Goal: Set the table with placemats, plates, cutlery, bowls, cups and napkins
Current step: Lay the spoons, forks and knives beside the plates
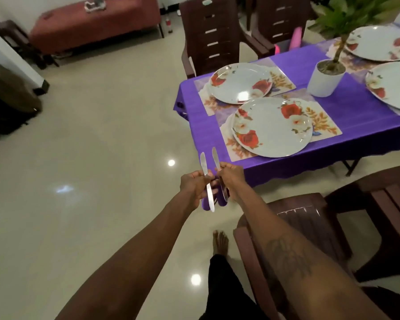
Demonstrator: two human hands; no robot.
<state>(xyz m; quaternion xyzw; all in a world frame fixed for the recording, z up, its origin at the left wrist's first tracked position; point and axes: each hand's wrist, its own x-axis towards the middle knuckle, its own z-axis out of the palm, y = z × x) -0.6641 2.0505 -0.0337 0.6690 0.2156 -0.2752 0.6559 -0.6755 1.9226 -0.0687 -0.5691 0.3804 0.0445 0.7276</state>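
Head view: left hand (194,182) and right hand (231,179), fingers clamped on knives (203,162).
Best laid blade-inward, just beside the nearest plate (273,127).

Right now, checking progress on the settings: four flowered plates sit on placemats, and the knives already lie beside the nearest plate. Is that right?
Not quite. The knives do not lie beside the nearest plate: the left hand and right hand hold them in the air, off the table. The head view shows it. The rest holds.
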